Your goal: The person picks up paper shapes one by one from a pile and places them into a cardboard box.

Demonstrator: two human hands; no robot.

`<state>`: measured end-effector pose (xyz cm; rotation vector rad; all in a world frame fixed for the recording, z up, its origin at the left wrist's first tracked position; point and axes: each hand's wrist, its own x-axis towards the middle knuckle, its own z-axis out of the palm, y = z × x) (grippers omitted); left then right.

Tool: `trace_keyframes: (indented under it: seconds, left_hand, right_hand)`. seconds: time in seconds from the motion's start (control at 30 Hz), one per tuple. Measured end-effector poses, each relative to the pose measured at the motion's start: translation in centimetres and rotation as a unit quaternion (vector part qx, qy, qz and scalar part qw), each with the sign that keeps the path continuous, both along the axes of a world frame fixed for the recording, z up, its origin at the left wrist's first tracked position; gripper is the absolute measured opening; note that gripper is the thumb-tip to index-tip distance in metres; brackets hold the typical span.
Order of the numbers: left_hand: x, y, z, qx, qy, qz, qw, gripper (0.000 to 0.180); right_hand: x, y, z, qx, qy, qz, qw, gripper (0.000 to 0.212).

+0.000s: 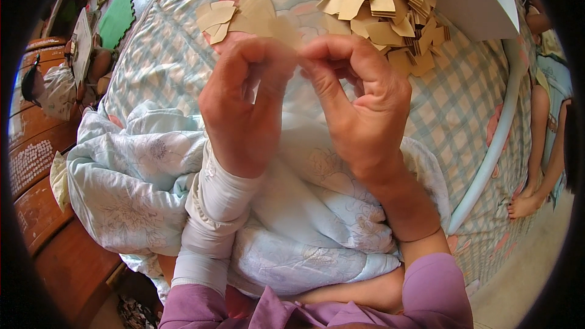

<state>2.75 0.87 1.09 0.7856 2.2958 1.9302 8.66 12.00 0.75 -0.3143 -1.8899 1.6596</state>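
Tan card piece [284, 29] is up at the fingertips, blurred, roughly centred between both hands. Left hand [241, 106]: thumb and index finger pinch it at the lower edge, other fingers curled in behind. Right hand [368, 106]: thumb and index tips come together right beside the left ones, remaining fingers bent toward the palm. Can't tell whether the right fingers also grip the card edge; blur hides the contact.

Loose stock: large heap of cut card pieces [390, 9] beyond the right fingers, off to the right, overlapping at mixed angles, some in layered bundles. Smaller fanned card stack [217, 17] beyond the left fingers, to the left. Broader card pieces [256, 9] lie between that fan and the held piece. All of these rest on a checkered bedspread [460, 106], green-grey and cream.

White panel [472, 0] stands tilted just past the heap, right of the fingers. Pale blue tube [487, 180] runs curved along the bedspread, farther right. Floral quilt [143, 189] is bunched below the fingers, spilling left over the lap. White sleeve [222, 201] covers the left forearm; right forearm bare, purple top [436, 286] at both shoulders.

Far left of the fingers: green foam mat [119, 18], notched edge. Far right: another person's bare feet [527, 202].
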Motion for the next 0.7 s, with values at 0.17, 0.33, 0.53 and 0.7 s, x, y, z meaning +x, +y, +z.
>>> trace_keyframes:
  seconds: [0.17, 0.33, 0.53, 0.7]
  left_hand:
    - [0.14, 0.29, 0.04, 0.046, -0.038, -0.012, 0.998, 0.010]
    - [-0.04, 0.08, -0.01, 0.059, -0.052, -0.029, 0.996, 0.011]
    - [0.19, 0.56, 0.20, 0.119, -0.077, -0.049, 0.989, 0.009]
    - [0.18, 0.16, 0.06, -0.020, 0.006, 0.033, 0.999, 0.008]
  right_hand:
    - [0.00, 0.17, -0.01, 0.102, 0.023, -0.049, 0.993, 0.013]
    - [0.11, -0.28, 0.38, -0.040, -0.025, -0.007, 0.999, 0.008]
    - [-0.09, -0.26, 0.30, -0.169, -0.019, 0.006, 0.985, 0.005]
    - [0.11, 0.10, 0.20, 0.015, -0.013, -0.007, 1.000, 0.009]
